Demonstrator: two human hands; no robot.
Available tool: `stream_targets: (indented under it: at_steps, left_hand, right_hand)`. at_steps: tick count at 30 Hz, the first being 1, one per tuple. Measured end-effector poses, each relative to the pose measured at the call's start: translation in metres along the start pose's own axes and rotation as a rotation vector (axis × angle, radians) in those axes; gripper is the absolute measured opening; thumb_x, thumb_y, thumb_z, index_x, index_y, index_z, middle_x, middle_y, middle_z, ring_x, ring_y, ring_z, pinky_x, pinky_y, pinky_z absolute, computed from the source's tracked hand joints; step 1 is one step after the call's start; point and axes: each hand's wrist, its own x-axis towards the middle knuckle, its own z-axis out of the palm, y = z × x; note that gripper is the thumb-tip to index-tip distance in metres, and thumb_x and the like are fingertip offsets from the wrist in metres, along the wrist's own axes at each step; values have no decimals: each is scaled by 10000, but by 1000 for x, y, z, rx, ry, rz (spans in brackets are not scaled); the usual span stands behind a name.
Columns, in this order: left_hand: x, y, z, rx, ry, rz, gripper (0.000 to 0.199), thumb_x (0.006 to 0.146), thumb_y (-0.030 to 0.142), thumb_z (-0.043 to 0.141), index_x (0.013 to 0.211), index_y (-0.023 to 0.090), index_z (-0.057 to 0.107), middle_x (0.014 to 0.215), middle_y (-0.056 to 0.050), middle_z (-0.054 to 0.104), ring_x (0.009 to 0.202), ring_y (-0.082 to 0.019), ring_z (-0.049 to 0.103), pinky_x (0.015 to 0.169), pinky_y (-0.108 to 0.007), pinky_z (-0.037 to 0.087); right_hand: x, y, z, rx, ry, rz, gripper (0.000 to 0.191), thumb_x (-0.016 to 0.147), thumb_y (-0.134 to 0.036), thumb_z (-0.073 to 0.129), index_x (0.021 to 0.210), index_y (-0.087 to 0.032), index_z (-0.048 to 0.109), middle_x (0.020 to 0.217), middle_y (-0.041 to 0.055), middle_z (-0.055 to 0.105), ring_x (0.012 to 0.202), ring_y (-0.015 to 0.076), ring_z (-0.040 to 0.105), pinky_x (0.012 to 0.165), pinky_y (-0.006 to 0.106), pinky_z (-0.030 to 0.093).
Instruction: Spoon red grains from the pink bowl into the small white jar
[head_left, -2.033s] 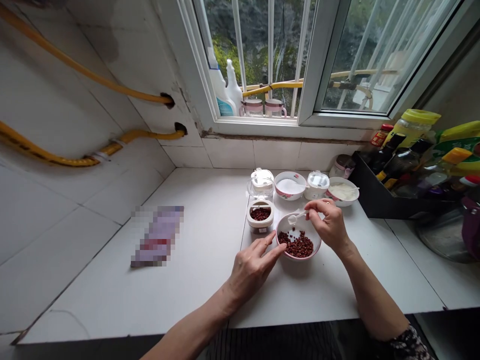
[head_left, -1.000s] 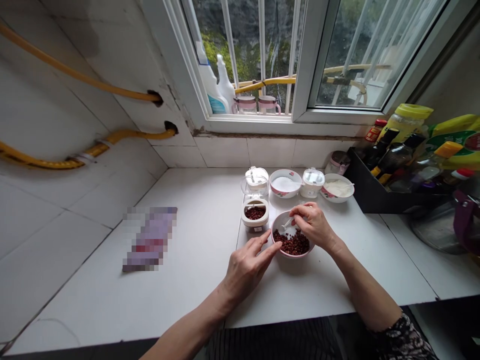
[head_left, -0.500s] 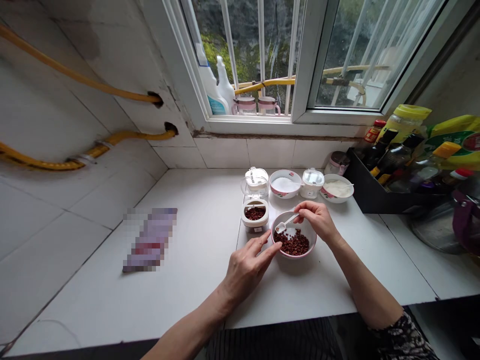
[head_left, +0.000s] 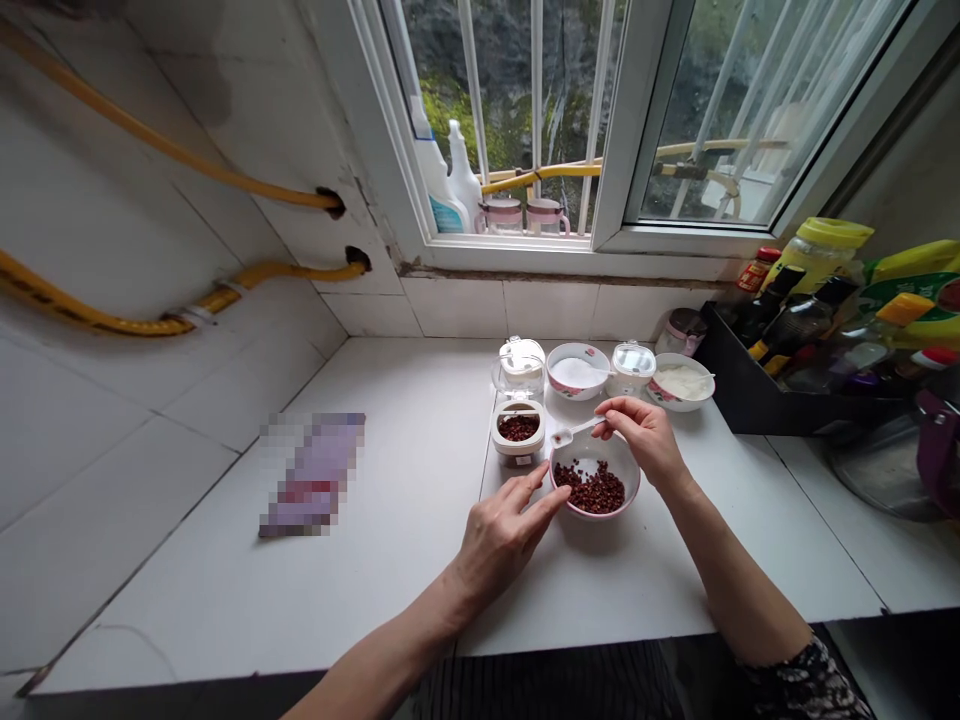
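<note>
My right hand (head_left: 641,435) pinches the handle of a small white spoon (head_left: 576,433), its scoop over the left back rim of a white bowl (head_left: 628,465). A few dark specks show in the scoop. Dark red-brown grains like Sichuan peppercorns (head_left: 596,492) lie in the bowl. My left hand (head_left: 506,525) holds the bowl's left rim between thumb and fingers. Just left of the bowl stands a seasoning jar (head_left: 518,455) with its lid up, filled with the same grains.
Behind are a white-lidded jar (head_left: 521,360), a bowl of white powder (head_left: 578,372), another lidded jar (head_left: 631,368) and a bowl of pale flakes (head_left: 680,383). A black box of bottles (head_left: 750,395) stands at the right. A blurred purple packet (head_left: 315,475) lies left.
The spoon has risen from inside the bowl to its left back rim, towards the jar. My left hand keeps its place on the bowl. The view has shifted slightly.
</note>
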Motion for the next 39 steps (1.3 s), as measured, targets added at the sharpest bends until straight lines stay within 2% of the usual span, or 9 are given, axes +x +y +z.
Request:
stream_targets:
  at_steps: [4,8,11,13,17,21,25,32,39]
  left_hand:
    - [0,0,1,8,-3,-3,263,969,154,511,1157,213,686,1204,-145,684,937,-201,697,722,-285,593]
    - [0,0,1,17,4,-5,263,966,141,511,1144,216,690,1195,-142,686,919,-196,698,707,-281,590]
    - [1,1,0,29,8,-1,269,966,139,510,1141,226,693,1185,-135,690,902,-186,698,696,-270,586]
    - [2,1,0,26,3,-3,261,964,136,514,1134,218,695,1190,-141,687,912,-195,698,698,-279,587]
    - [2,2,-2,5,-4,-7,252,959,125,526,1133,200,692,1199,-153,684,921,-207,700,698,-291,591]
    - [1,1,-2,-13,-6,-8,257,961,128,525,1151,202,682,1204,-154,682,939,-209,699,709,-294,596]
    - [1,1,-3,-17,-20,-19,269,964,135,519,1167,211,678,1219,-147,677,940,-196,699,729,-286,597]
    - [1,1,-2,-20,-24,-25,269,962,139,521,1165,217,680,1220,-139,678,944,-194,698,734,-278,593]
    - [1,1,-2,-20,-11,-17,255,959,135,526,1145,207,687,1216,-145,680,934,-197,699,717,-279,592]
  right_hand:
    - [-5,-4,19,-80,46,-169,206,849,-371,593,908,-184,657,769,60,750,717,188,690,720,333,528]
    - [-12,-6,34,-453,-10,-512,156,930,-235,507,943,-217,661,844,54,769,776,196,695,937,427,466]
    - [-15,-10,32,-657,-87,-751,222,923,-139,461,947,-229,662,832,24,769,713,177,676,1018,452,394]
    - [-15,-13,24,-674,-50,-800,216,916,-129,467,946,-227,656,819,17,766,700,176,673,993,430,407]
    - [-12,-13,0,-737,76,-681,170,862,-144,499,809,-229,636,669,3,717,668,191,640,892,385,450]
    - [-6,1,-15,-885,47,-519,179,801,-136,491,711,-229,615,632,-4,696,623,177,602,902,384,422]
    - [-5,14,-9,-880,-52,-465,181,804,-129,483,753,-219,631,679,-4,721,625,158,611,978,411,369]
    - [-6,14,0,-684,-114,-323,184,784,-151,474,735,-221,638,603,-11,714,681,177,647,959,401,410]
    - [-3,7,-5,-295,-67,-31,139,725,-246,516,727,-197,646,562,-2,682,574,165,650,620,274,494]
